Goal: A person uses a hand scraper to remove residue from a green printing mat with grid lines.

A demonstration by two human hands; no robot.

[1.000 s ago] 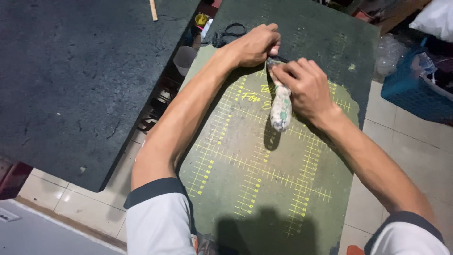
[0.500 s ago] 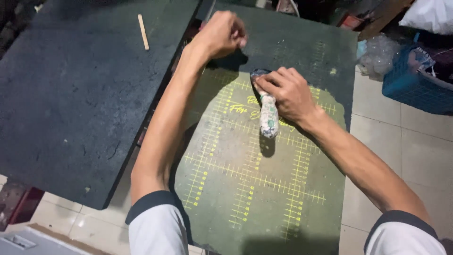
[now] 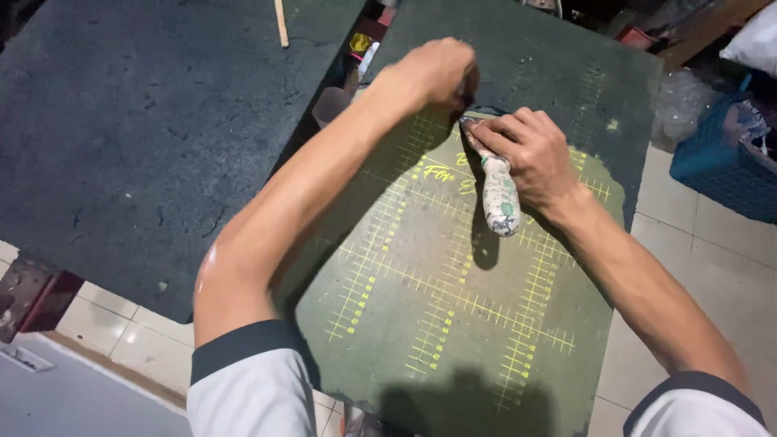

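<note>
My right hand grips a tool with a paint-spattered whitish handle, its blade end pressed low against a dark green board marked with yellow ruler lines. My left hand is closed just beyond the tool's tip, fingers curled on the board's surface; whether it pinches anything is hidden. Both forearms reach forward over the board.
A second dark board lies to the left with a thin wooden stick on its far edge. In the gap between boards stand a cup and small items. A blue basket sits at the right on a tiled floor.
My left hand went away to the far left, then came back beside the tool tip. My right hand kept the tool on the board.
</note>
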